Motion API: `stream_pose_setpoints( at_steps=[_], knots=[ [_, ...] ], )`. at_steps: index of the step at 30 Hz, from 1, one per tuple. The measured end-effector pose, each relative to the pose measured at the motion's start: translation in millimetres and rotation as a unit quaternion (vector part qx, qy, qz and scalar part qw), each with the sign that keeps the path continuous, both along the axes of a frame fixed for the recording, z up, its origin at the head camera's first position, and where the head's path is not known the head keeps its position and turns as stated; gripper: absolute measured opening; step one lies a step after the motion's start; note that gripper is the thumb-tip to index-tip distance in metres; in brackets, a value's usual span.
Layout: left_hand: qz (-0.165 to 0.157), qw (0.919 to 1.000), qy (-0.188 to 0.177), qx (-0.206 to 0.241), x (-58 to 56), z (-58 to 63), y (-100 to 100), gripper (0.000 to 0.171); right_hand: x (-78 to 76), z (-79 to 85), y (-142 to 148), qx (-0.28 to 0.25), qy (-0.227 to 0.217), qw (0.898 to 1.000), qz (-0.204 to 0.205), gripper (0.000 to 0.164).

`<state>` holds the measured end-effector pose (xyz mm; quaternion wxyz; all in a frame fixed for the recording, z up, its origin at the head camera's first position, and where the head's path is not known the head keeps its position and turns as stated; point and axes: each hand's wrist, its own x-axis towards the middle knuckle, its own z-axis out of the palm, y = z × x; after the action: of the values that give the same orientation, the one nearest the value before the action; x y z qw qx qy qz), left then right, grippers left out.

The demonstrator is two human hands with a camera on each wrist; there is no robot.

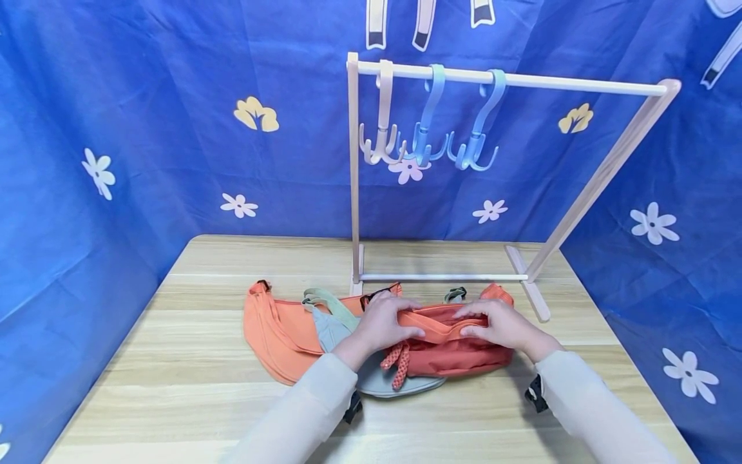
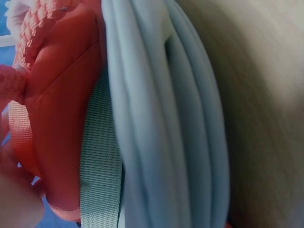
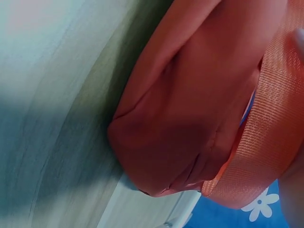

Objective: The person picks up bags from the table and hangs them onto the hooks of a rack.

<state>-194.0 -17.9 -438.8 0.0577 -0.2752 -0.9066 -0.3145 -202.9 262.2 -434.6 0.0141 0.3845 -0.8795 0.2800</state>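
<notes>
A red bag (image 1: 464, 362) with an orange webbing strap (image 1: 436, 327) lies uppermost in a row of overlapping bags. My left hand (image 1: 384, 327) holds the strap's left part between thumb and fingers. At its right part, my right hand (image 1: 503, 327) pinches the same strap, which sags between the hands. In the right wrist view the strap (image 3: 259, 147) runs along the red bag's body (image 3: 180, 104). A braided red cord (image 1: 401, 368) hangs at the bag's left end. Beneath lies a grey-blue bag (image 1: 400, 386) with a pale green strap (image 2: 102, 152), partly covered.
An orange bag (image 1: 284, 335) lies at the left under the grey-blue one. Behind stands a rack (image 1: 603, 161); a white hook hanger (image 1: 384, 116) and two blue hook hangers (image 1: 430, 116) hang from its bar. Blue patterned cloth (image 1: 174, 129) surrounds the wooden table (image 1: 174, 386).
</notes>
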Motion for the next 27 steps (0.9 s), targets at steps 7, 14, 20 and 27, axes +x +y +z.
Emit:
stream_pose_setpoints(
  at_steps=[7, 14, 20, 27],
  knots=[
    [-0.01, 0.9989, -0.019, 0.041, -0.6, 4.2, -1, 0.033, 0.6, 6.1, 1, -0.042, -0.034, 0.998, 0.014, 0.012],
    [-0.02, 0.9958, -0.054, 0.072, -1.2, 11.0, -2, 0.024, -0.9, 14.0, 1, -0.055, -0.052, 0.997, 0.026, 0.008],
    [-0.034, 0.9923, -0.089, 0.079, -2.0, 17.6, -5, 0.019, -0.4, 25.0, -2, -0.023, -0.059, 0.998, 0.022, 0.006],
    [-0.042, 0.9888, -0.117, 0.083, -3.3, 27.9, -8, 0.013, -0.2, 38.2, -5, 0.002, -0.051, 0.998, 0.027, 0.005]
  ],
)
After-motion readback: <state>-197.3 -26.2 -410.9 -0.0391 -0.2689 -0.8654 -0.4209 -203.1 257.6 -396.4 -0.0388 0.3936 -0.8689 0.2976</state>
